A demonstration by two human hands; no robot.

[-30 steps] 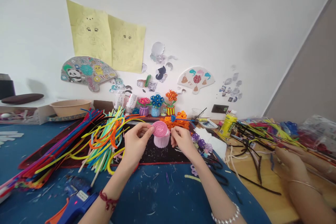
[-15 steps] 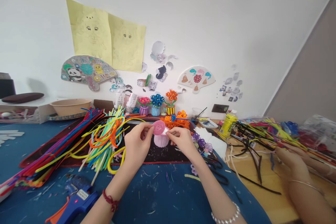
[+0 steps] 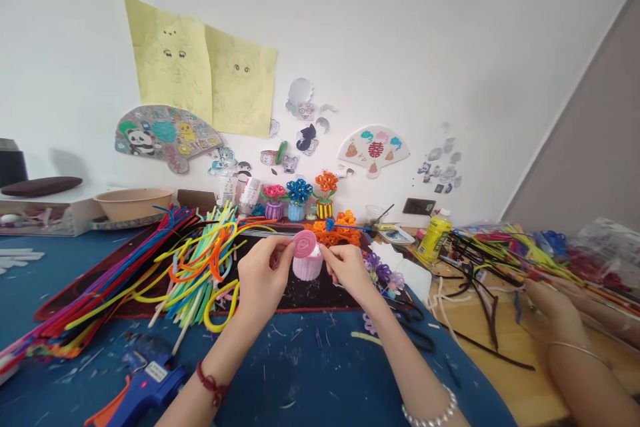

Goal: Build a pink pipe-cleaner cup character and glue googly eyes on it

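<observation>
Here, well left of a pale pink fuzzy cylinder [image 3: 307,268] and nearer the viewer, lies a blue glue gun [image 3: 150,383]. Just left of the cylinder sprawls a heap of colourful pipe cleaners [image 3: 193,260]. The left hand [image 3: 260,280] pinches a pink coiled pipe-cleaner disc [image 3: 304,244], tilted on the cylinder's top. The right hand [image 3: 346,268] pinches the cylinder's upper right rim. Well right of the cylinder rests another person's hand [image 3: 550,300].

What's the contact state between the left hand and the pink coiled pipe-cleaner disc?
Touching. The head view shows the left hand with its fingertips pressed on the left edge of the pink coiled pipe-cleaner disc; no gap shows.
</observation>
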